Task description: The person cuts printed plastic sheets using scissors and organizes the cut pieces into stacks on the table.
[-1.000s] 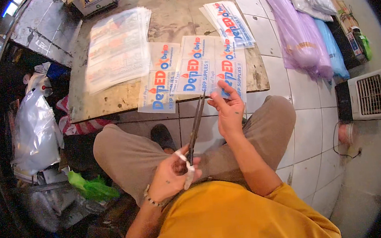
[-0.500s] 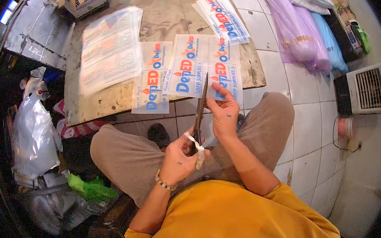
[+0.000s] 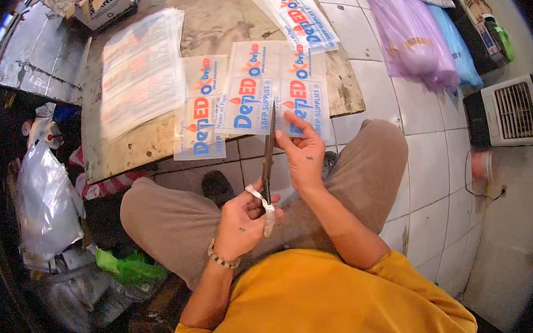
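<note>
My left hand (image 3: pixel 242 219) grips the white-wrapped handles of long dark scissors (image 3: pixel 268 146), blades pointing up and away from me. Just right of the blades, my right hand (image 3: pixel 303 154) pinches the near edge of a clear printed plastic sheet (image 3: pixel 294 88) with blue and red lettering. That sheet overlaps others (image 3: pixel 201 105) on the front edge of a worn wooden board (image 3: pixel 215 19). I sit cross-legged on a tiled floor, both hands above my knees.
A thick stack of printed sheets (image 3: pixel 141 69) lies on the board's left, another pile (image 3: pixel 298 18) at its far right. Purple (image 3: pixel 401 34) and blue (image 3: pixel 456 48) plastic bundles lie right, beside a white vented box (image 3: pixel 509 110). Clear (image 3: pixel 44 198) and green (image 3: pixel 129 267) bags crowd the left.
My left hand has risen toward the board, swinging the scissors more upright along the sheet's edge. My right hand has shifted slightly left, still holding the sheet.
</note>
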A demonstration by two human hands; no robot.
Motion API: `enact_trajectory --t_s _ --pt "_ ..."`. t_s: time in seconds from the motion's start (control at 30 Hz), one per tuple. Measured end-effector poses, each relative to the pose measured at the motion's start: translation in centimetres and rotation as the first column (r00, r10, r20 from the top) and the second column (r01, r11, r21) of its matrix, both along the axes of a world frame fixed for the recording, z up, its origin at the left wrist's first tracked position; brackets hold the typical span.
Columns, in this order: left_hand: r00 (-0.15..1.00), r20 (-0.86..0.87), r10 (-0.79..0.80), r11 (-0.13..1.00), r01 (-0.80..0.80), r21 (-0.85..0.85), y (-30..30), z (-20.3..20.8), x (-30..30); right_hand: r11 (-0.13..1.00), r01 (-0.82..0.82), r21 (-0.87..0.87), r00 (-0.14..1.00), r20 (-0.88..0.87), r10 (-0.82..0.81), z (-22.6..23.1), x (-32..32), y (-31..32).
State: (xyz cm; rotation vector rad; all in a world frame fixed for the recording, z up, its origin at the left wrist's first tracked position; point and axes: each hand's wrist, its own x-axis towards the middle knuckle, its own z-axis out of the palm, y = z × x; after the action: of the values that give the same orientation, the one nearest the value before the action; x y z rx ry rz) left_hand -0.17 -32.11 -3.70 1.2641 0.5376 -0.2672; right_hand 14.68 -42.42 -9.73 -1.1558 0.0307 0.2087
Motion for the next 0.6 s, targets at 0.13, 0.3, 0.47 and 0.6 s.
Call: enact_trajectory --t_s 0.13,0.3,0.47,0.6 --pt "1.000 0.021 -0.003 0.999 0.003 0.032 -0.2 0.6 0.1 0.999 -0.014 -0.039 1.000 -0.017 0.014 0.1 0.1 -0.2" --pt "0.999 -0.010 0.049 0.999 -0.049 0.021 -0.8 0.5 -0.2 0.993 0.084 -0.087 0.996 -0.024 -0.087 0.4 0.3 -0.1" --pt "0.995 -0.015 0.097 0.995 -0.097 -0.009 -0.8 0.4 0.2 0.990 0.050 -0.135 0.999 0.009 -0.049 0.2 0.1 -0.6" --pt "0.989 0.041 0.145 0.989 -0.143 -0.029 -0.6 0.2 0.9 0.986 -0.014 -0.165 1.000 -0.017 0.012 0.7 -0.4 -0.8"
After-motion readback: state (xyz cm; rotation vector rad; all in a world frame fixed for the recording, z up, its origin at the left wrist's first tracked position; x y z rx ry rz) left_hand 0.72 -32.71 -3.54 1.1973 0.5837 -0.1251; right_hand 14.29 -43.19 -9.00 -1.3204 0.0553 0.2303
